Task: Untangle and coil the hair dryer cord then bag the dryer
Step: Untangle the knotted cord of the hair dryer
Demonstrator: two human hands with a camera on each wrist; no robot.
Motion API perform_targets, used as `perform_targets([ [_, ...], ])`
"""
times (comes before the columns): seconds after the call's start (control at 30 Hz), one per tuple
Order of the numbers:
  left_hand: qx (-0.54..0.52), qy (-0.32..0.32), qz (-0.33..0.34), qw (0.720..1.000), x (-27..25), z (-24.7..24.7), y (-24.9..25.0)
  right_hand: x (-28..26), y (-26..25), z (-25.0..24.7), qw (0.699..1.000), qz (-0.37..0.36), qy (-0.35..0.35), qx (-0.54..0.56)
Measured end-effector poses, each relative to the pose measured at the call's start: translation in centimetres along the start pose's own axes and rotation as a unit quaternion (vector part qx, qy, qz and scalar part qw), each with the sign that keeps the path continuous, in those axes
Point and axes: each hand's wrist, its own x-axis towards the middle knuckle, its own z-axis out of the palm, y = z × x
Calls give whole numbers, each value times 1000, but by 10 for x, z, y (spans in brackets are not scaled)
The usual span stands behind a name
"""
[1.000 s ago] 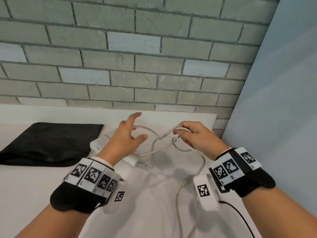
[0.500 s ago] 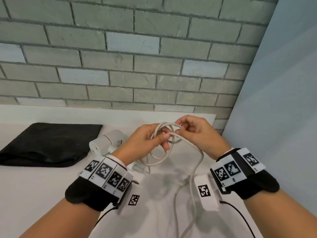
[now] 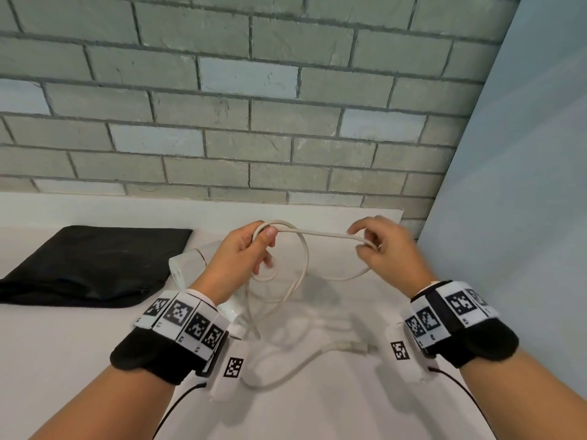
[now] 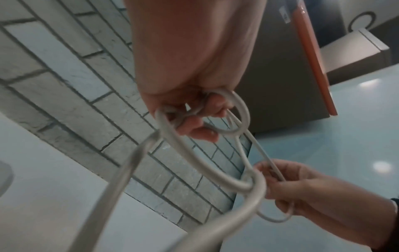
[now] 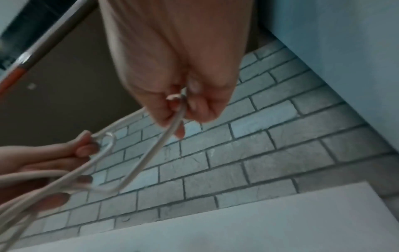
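The white cord (image 3: 320,232) runs taut between my two hands above the white counter. My left hand (image 3: 251,249) grips several loops of the cord (image 4: 200,163) in its curled fingers. My right hand (image 3: 374,246) pinches the cord (image 5: 177,116) between thumb and fingers further along. More slack cord lies on the counter, ending in the plug (image 3: 355,347). The white hair dryer (image 3: 187,265) lies behind my left wrist, mostly hidden by it. A flat black bag (image 3: 92,265) lies to the left of the dryer.
A grey brick wall (image 3: 254,122) rises behind the counter (image 3: 317,408). A pale blue wall (image 3: 524,185) bounds the counter on the right. Thin black wires run from my wrist cameras toward the near edge.
My hands were close together over the cord half a second ago; now the right hand has drawn away to the right, stretching a length of cord out from the loops in the left.
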Motion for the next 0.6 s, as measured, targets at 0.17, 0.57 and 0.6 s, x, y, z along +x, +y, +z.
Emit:
perform_targets([
  [0.17, -10, 1, 7, 1000, 3, 4, -1, 1, 4, 6, 944, 233, 8, 233],
  [0.57, 32, 72, 0, 997, 2, -23, -12, -1, 22, -8, 999, 39, 21, 1],
  [0.6, 35, 70, 0, 997, 2, -24, -12, -2, 27, -8, 998, 40, 37, -26],
])
